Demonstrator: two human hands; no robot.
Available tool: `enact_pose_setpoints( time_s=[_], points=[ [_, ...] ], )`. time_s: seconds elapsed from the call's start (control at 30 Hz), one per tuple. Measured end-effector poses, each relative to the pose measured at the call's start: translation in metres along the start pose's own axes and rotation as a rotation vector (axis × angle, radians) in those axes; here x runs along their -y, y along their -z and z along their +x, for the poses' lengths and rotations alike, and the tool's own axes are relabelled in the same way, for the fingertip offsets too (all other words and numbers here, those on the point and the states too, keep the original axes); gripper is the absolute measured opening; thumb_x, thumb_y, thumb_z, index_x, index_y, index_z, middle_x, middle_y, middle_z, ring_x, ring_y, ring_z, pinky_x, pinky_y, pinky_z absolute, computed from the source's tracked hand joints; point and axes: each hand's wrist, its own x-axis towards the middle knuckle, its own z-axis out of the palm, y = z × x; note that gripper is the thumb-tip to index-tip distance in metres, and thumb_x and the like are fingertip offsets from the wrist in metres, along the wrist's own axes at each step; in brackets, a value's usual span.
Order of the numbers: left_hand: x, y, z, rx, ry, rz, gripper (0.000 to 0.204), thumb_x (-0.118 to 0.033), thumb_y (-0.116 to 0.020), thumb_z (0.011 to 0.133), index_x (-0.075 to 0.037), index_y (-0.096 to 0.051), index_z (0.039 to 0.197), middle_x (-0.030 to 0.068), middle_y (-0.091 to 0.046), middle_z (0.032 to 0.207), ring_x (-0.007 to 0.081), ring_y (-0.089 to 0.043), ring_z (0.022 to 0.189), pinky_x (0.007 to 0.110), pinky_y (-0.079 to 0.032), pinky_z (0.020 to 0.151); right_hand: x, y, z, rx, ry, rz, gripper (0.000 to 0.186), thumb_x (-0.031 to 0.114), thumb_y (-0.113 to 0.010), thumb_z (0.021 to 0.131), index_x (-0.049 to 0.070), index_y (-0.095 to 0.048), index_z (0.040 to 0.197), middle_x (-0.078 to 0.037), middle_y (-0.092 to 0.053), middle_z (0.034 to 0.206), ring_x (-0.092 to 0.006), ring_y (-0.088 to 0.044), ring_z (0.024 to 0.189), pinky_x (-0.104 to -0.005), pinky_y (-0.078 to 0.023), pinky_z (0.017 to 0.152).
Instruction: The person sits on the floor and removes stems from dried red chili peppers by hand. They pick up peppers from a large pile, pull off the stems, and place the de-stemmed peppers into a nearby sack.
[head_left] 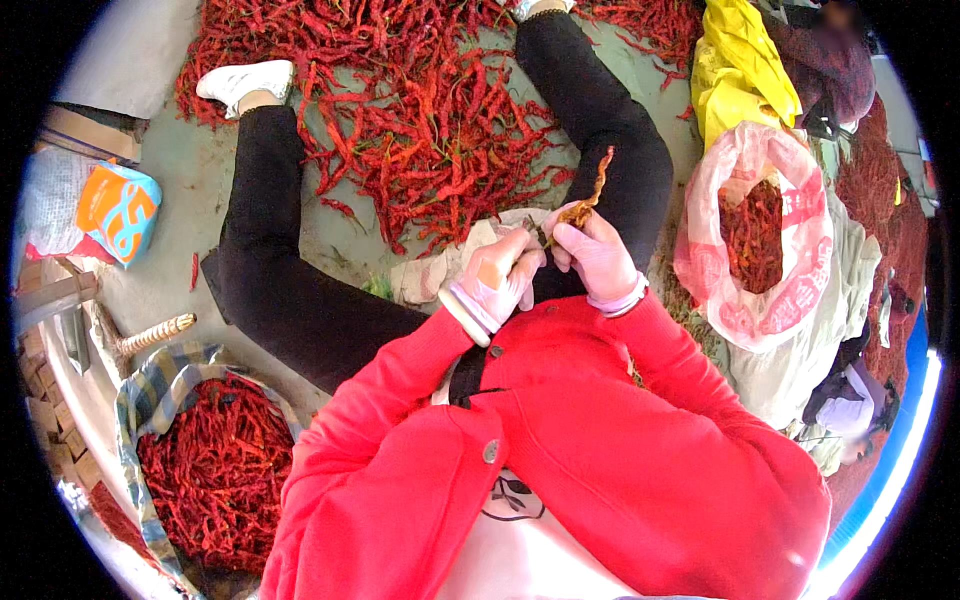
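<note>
Dried chili [601, 180] was in R hand [598, 252], L hand [503, 270] right beside it.
R hand pinched chili's near end btw thumb & fingers, thin tip pointing away from hands; L hand was narrow, fingers bent in, couldn't tell if it gripped anything. Big chili pile [440, 160] lay on floor [185, 200] beyond hands, mostly btw the legs [262, 190]. To R of hands sat open pink-&-white plastic bag [702, 238] w/ bagged chilies [755, 240] inside; yellow sack [735, 75] farther off past it. Well L of hands & nearer the body: checked sack [155, 400], holding loads of red chilies [210, 465].
</note>
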Motion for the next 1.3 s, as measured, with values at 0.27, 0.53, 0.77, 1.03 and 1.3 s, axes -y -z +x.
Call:
enact_pose_setpoints(
  time_s=[0.27, 0.53, 0.77, 1.03, 1.3],
  points=[
    [-0.011, -0.008, -0.004, 0.238, 0.077, -0.023, 0.011, -0.011, -0.045, 0.092, -0.004, -0.049, 0.084, 0.0041, -0.047, 0.055, 0.0116, -0.051, 0.046, 0.028, -0.040, 0.044, 0.026, 0.036, -0.035, 0.118, -0.059, 0.592, 0.011, 0.010, -0.053, 0.088, 0.005, -0.053, 0.098, 0.001, -0.045, 0.071, -0.0080, -0.037, 0.054, -0.0226, -0.031, 0.048],
    [-0.035, -0.096, 0.037, 0.614, -0.383, 0.430, 0.012, -0.018, -0.048, 0.087, -0.006, -0.053, 0.086, 0.0182, -0.058, 0.066, 0.0367, -0.059, 0.062, 0.045, -0.047, 0.059, 0.088, 0.270, -0.106, -0.333, -0.416, -1.888, 0.026, 0.025, -0.055, 0.085, 0.001, -0.062, 0.087, -0.008, -0.062, 0.077, -0.0187, -0.059, 0.070, -0.0340, -0.046, 0.060],
    [-0.040, -0.187, 0.027, 0.995, -0.738, 0.786, 0.063, -0.033, -0.073, 0.067, -0.009, -0.047, 0.119, 0.0076, -0.046, 0.130, 0.0275, -0.039, 0.125, 0.060, -0.026, 0.102, 0.089, 0.070, 0.044, 0.037, 0.219, -1.253, 0.029, 0.030, -0.055, 0.086, 0.003, -0.060, 0.093, -0.015, -0.062, 0.083, -0.0272, -0.062, 0.081, -0.0356, -0.048, 0.074],
    [-0.031, -0.058, 0.018, 0.715, -0.425, -0.089, 0.022, -0.022, -0.059, 0.081, -0.002, -0.059, 0.090, 0.0149, -0.063, 0.087, 0.0278, -0.063, 0.086, 0.036, -0.048, 0.078, -0.010, 0.008, 0.169, 0.251, 0.050, -1.802, 0.030, 0.029, -0.056, 0.081, 0.002, -0.062, 0.092, -0.020, -0.064, 0.092, -0.0367, -0.061, 0.091, -0.0445, -0.048, 0.079],
    [0.053, 0.033, -0.015, 0.038, 0.033, 0.094, 0.016, -0.016, -0.054, 0.084, -0.001, -0.058, 0.083, 0.0086, -0.062, 0.076, 0.0157, -0.061, 0.070, 0.028, -0.048, 0.066, 0.058, 0.051, 0.078, 0.120, -0.239, -0.811, 0.021, 0.024, -0.059, 0.079, 0.004, -0.064, 0.076, -0.001, -0.052, 0.058, -0.0087, -0.047, 0.050, -0.0231, -0.036, 0.046]
  ],
)
